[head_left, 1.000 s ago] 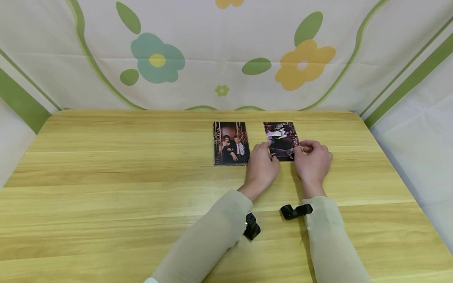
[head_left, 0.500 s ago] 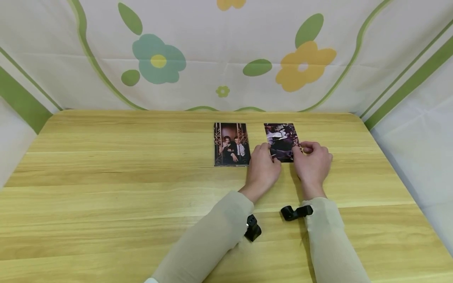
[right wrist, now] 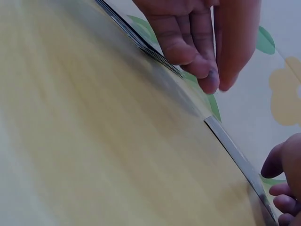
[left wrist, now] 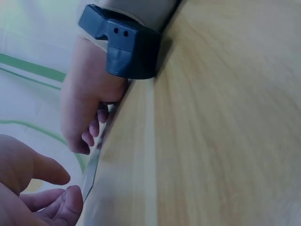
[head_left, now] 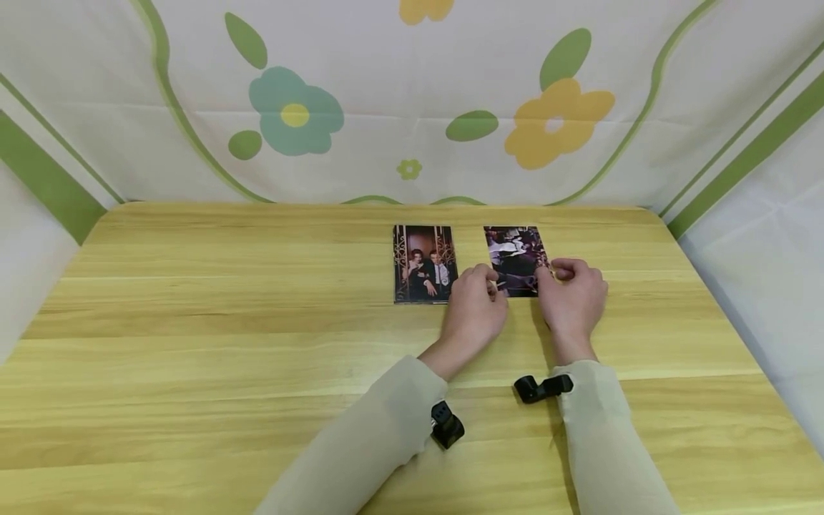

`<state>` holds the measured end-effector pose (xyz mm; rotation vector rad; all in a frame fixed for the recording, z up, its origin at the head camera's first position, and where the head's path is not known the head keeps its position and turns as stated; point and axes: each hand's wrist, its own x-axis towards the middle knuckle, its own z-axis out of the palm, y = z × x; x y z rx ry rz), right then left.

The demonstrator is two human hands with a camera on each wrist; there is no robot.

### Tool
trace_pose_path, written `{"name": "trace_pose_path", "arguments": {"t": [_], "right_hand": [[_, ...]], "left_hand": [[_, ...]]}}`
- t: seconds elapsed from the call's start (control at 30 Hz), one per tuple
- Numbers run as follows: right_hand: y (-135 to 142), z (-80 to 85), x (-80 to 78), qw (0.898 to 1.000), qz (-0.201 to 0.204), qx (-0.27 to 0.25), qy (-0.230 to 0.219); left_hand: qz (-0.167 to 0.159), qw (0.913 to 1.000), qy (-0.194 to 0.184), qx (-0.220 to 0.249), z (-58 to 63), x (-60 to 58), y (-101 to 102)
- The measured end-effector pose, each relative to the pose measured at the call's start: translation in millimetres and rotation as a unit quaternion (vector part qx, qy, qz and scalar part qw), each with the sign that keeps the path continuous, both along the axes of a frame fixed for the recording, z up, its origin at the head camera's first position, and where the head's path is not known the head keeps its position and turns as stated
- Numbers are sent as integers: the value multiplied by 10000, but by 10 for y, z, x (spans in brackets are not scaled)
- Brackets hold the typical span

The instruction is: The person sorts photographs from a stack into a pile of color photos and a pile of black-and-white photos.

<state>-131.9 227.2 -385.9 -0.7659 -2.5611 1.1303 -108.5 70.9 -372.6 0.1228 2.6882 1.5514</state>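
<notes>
Two picture cards lie face up on the wooden table (head_left: 257, 357). The left one, a photo card (head_left: 425, 265) of two people, tops a thin pile whose layered edges (right wrist: 141, 42) show in the right wrist view. Right of it lies a darker photo card (head_left: 517, 257), flat on the wood. My left hand (head_left: 475, 307) hovers between them, fingers loosely bent, a gap showing between fingertips and table in the right wrist view. My right hand (head_left: 571, 297) is at the darker card's right edge, its thumb overlapping that edge in the head view, fingers loosely curled.
A white cloth (head_left: 412, 93) with printed flowers hangs behind the table's far edge and along both sides. Black wrist cameras (head_left: 543, 388) sit on both beige sleeves (head_left: 386, 422).
My left hand has come away from the darker card's lower left side, its wrist shifting slightly left. The right hand stays beside that card. The head view has shifted slightly.
</notes>
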Motion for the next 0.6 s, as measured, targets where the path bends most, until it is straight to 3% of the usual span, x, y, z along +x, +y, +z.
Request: {"name": "trace_pose_path", "arguments": {"t": [0.1, 0.2, 0.4, 0.6], "right_hand": [[9, 5, -4, 10000, -18, -43, 39], [8, 4, -3, 9998, -34, -56, 168], [-25, 19, 12, 9991, -94, -96, 407], [-149, 30, 48, 9938, 36, -391, 1043]], "left_hand": [[14, 9998, -3, 202, 27, 6, -30], [-1, 9986, -115, 509, 198, 63, -127], [168, 9956, 6, 919, 252, 123, -314], [507, 9893, -8, 1368, 310, 219, -542]]}}
